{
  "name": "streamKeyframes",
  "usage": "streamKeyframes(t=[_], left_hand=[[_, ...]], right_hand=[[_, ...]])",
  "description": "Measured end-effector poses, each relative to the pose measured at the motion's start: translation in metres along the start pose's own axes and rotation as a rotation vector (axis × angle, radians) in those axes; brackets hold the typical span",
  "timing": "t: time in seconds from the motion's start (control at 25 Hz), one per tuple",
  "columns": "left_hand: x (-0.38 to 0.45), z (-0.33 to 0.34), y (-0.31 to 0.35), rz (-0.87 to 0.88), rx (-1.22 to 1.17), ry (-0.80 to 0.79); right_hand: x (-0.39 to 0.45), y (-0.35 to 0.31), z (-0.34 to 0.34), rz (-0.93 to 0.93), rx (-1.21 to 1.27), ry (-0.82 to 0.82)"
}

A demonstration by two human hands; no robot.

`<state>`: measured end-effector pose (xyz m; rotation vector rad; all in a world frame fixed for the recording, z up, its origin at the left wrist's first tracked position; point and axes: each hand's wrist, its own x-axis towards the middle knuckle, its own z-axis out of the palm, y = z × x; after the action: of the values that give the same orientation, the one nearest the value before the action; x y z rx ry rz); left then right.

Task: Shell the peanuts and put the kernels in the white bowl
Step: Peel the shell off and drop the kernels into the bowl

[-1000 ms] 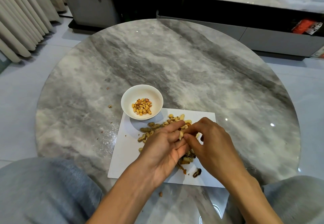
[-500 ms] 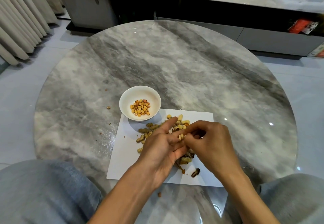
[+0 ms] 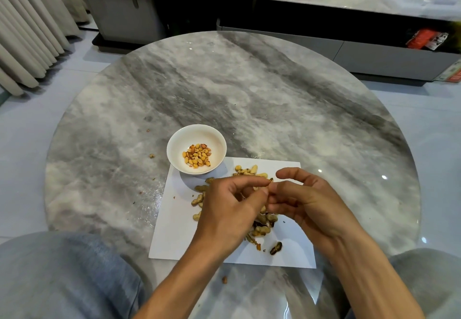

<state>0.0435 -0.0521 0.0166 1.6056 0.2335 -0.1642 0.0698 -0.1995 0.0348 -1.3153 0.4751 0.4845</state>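
A small white bowl [image 3: 174,144] holds several orange-brown kernels [image 3: 197,157] and stands on the far left corner of a white paper sheet [image 3: 172,239]. Unshelled peanuts [image 3: 199,197] lie heaped on the sheet, partly hidden under my hands. Broken dark shells [image 3: 275,248] lie nearer me. My left hand [image 3: 229,209] and my right hand [image 3: 306,204] meet above the heap. Their fingertips pinch one small peanut [image 3: 270,181] between them. My right index finger is raised and curled apart from the rest.
The sheet rests on a round grey marble table [image 3: 249,94]. Small crumbs [image 3: 151,155] lie left of the bowl, and one kernel [image 3: 224,279] lies below the sheet's near edge. My knees in grey trousers [image 3: 62,276] press against the near rim. A low cabinet [image 3: 349,51] stands behind.
My hands have shifted a little and the right hand's fingers have spread, its index finger lifting off. The peanut stays pinched between both hands.
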Motion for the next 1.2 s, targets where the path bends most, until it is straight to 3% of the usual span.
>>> streamKeyframes(t=[0.12,0.2,0.36,0.48,0.68,0.76,1.0,1.2], left_hand=[[0.002,-0.003,-0.005,0.120,0.156,-0.014],[0.003,-0.005,-0.004,0.078,0.122,-0.022],[0.009,-0.007,-0.001,-0.257,-0.515,-0.014],[0.011,-0.010,0.000,-0.279,-0.668,0.049],[0.003,-0.008,-0.001,0.074,0.008,-0.013],[0.005,-0.007,-0.008,0.208,0.157,-0.060],[0.012,-0.011,-0.020,0.617,0.487,0.078],[0.012,-0.018,-0.016,0.709,0.551,0.121]], right_hand=[[-0.001,-0.002,-0.001,0.005,0.022,-0.017],[-0.002,-0.004,-0.001,0.007,0.047,-0.041],[-0.003,-0.005,0.001,0.024,0.109,-0.055],[-0.003,-0.003,0.003,0.024,0.101,-0.049],[-0.002,-0.002,0.001,-0.002,0.054,-0.066],[-0.001,-0.002,-0.001,-0.023,0.022,-0.065],[-0.001,0.010,0.006,-0.149,-0.002,-0.039],[-0.004,0.020,0.014,-0.006,0.085,-0.100]])
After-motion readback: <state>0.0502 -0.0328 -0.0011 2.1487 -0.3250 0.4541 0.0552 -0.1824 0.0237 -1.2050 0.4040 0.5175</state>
